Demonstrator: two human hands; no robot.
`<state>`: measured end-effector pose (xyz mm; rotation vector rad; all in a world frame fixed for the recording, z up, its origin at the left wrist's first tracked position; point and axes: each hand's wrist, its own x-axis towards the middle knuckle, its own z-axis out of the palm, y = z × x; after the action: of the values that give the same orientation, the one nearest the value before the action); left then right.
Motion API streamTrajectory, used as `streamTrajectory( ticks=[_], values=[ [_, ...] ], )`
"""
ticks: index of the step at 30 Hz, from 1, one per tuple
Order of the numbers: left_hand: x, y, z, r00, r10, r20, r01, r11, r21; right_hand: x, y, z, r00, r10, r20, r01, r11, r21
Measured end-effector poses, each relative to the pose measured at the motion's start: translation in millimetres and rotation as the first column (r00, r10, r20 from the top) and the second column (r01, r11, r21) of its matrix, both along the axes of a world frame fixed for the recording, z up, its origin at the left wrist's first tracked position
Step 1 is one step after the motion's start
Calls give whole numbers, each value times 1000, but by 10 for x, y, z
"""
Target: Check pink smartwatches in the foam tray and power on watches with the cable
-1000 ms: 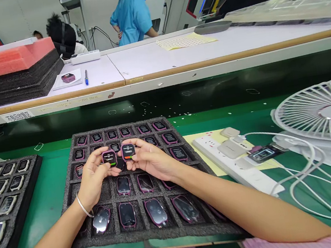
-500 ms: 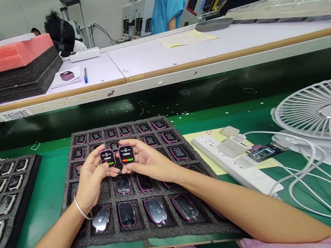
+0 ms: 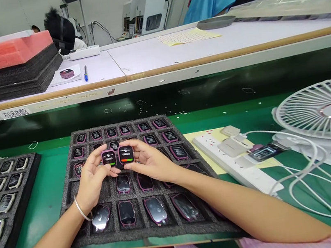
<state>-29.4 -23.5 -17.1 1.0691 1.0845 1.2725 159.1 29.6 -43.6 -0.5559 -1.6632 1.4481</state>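
Observation:
My left hand is closed on a purple-framed smartwatch, its thumb at the lower part of the lit screen. Close beside it, my right hand grips a second purple smartwatch by its edges. Both screens show white text with a coloured bar below, green on one, orange and green on the other. The two watches are held above a black foam tray with several purple watches in its pockets. Toward the back their screens show text; the front ones, such as a smartwatch, are dark.
Another foam tray with pale-framed watches lies left. On the right are a white power strip, a power meter, looped white cables and a fan. A raised shelf at the back bears foam sheets and a pen.
Both hands still hold the two watches, which have shifted only slightly closer together. In the background, the person in blue has moved to the right.

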Motion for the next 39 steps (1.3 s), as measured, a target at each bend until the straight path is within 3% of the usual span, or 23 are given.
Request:
streamTrajectory(
  ticks=[11,22,39],
  values=[
    [-18,20,-33,1000,18,-11,-18,1000,20,-32,-25,-20,997,69,-20,-70,993,-90],
    [1,32,-23,999,26,-18,-27,998,-50,-38,-16,-8,998,58,-37,-64,977,-203],
    [-22,36,-18,999,33,19,-32,998,-62,-5,-23,35,995,88,-56,-98,972,-215]
  ],
)
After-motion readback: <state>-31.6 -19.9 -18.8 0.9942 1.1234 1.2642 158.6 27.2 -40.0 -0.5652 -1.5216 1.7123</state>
